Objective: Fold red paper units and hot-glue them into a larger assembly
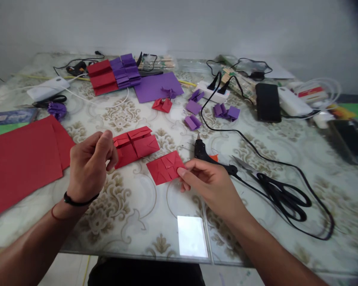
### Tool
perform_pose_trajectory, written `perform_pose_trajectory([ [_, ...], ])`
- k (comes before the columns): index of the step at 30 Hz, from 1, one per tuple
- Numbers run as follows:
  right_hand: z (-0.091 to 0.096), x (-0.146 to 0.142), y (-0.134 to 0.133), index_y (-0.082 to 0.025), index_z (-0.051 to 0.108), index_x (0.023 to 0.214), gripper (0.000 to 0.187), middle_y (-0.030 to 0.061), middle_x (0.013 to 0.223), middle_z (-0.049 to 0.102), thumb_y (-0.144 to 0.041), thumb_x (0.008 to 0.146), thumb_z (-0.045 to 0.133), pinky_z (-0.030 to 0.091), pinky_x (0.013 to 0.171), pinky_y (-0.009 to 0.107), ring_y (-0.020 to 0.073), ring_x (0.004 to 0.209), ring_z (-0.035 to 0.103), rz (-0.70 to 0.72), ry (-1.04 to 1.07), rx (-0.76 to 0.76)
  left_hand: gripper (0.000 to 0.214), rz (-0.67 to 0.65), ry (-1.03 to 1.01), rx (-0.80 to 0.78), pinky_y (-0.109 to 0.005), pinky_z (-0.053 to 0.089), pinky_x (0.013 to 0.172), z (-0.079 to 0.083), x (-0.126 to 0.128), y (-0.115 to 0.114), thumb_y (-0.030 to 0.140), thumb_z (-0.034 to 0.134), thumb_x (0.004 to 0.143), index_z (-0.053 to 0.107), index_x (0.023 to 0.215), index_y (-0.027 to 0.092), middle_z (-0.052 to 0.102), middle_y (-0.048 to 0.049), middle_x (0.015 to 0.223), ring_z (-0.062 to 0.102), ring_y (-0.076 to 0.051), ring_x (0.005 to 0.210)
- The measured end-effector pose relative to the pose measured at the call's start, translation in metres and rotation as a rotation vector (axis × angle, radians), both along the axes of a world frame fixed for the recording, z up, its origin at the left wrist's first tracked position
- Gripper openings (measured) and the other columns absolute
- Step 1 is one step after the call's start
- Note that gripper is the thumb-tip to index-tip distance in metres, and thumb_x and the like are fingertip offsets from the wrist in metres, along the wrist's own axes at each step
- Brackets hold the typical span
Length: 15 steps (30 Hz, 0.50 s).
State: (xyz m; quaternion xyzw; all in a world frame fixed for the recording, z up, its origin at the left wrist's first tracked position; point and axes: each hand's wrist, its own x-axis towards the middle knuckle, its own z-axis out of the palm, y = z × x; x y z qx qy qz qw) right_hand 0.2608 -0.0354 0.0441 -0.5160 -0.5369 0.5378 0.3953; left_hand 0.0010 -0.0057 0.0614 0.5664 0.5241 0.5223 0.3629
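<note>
My right hand (210,182) pinches the right edge of a small folded red paper (166,167) between thumb and fingers, holding it tilted, creases facing up. My left hand (91,163) is closed with the thumb on top, at the left end of a larger creased red paper (137,143). Whatever its curled fingers may hold is hidden. Beyond the right hand lies a black glue gun (200,149), its nozzle pointing away from me. Black-handled scissors (274,186) rest to its right, partly open.
Red sheets (24,163) lie at the left. Folded purple pieces (193,107) and a small red folded piece (162,105) sit mid-table. Behind them are a purple sheet (152,89) and a white power strip (212,93). A black cord (256,149) loops across the right side, near a phone (267,102).
</note>
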Motion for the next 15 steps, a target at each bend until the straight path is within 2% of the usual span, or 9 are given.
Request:
perform_pose_trajectory([
  [4,-0.0009,0.0008,0.0008,-0.02,0.068,0.075,0.036,-0.002,0.06,0.065,-0.053,0.087,0.079,0.051,0.057,0.028,0.0146,0.053,0.064,-0.01,-0.021,-0.009,0.066,-0.016,-0.112,0.017,-0.029,0.025,0.043,-0.0023,0.0016,-0.0003,0.059,0.061,0.105,0.037,0.057,0.021,0.03,0.0057,0.054,0.039,-0.008,0.042],
  [7,-0.003,0.0018,0.0019,-0.02,0.069,0.077,0.034,-0.0018,0.059,0.065,-0.052,0.089,0.077,0.05,0.057,0.028,0.0154,0.054,0.065,-0.02,-0.042,-0.005,0.06,-0.05,-0.099,0.003,-0.028,0.034,0.043,-0.0044,0.0019,0.0001,0.061,0.065,0.102,0.056,0.058,0.02,0.048,0.0036,0.05,0.049,-0.01,0.043],
  [10,-0.0047,0.0031,0.0044,-0.021,0.068,0.077,0.032,-0.0027,0.059,0.064,-0.049,0.09,0.076,0.051,0.058,0.029,0.0152,0.054,0.065,-0.04,-0.035,0.013,0.037,-0.097,-0.101,-0.01,-0.027,0.048,0.048,-0.0044,0.0025,0.0,0.053,0.078,0.095,0.079,0.077,0.02,0.075,-0.0018,0.067,0.065,-0.013,0.051],
  [12,-0.005,0.0038,0.0063,-0.021,0.068,0.076,0.031,-0.003,0.06,0.064,-0.047,0.09,0.076,0.052,0.059,0.029,0.0149,0.055,0.065,-0.05,-0.016,0.033,0.024,-0.12,-0.149,-0.034,-0.027,0.057,0.053,-0.0038,0.0033,-0.0006,0.044,0.086,0.09,0.083,0.084,0.02,0.082,-0.0036,0.077,0.073,-0.016,0.058],
  [15,-0.0047,0.0048,0.008,-0.021,0.068,0.076,0.028,-0.0029,0.061,0.065,-0.043,0.092,0.074,0.053,0.062,0.029,0.0148,0.057,0.066,-0.06,-0.007,0.059,0.017,-0.156,-0.21,-0.098,-0.029,0.068,0.067,-0.0041,0.0045,-0.0015,0.036,0.087,0.089,0.083,0.085,0.02,0.085,-0.0044,0.084,0.08,-0.019,0.07],
])
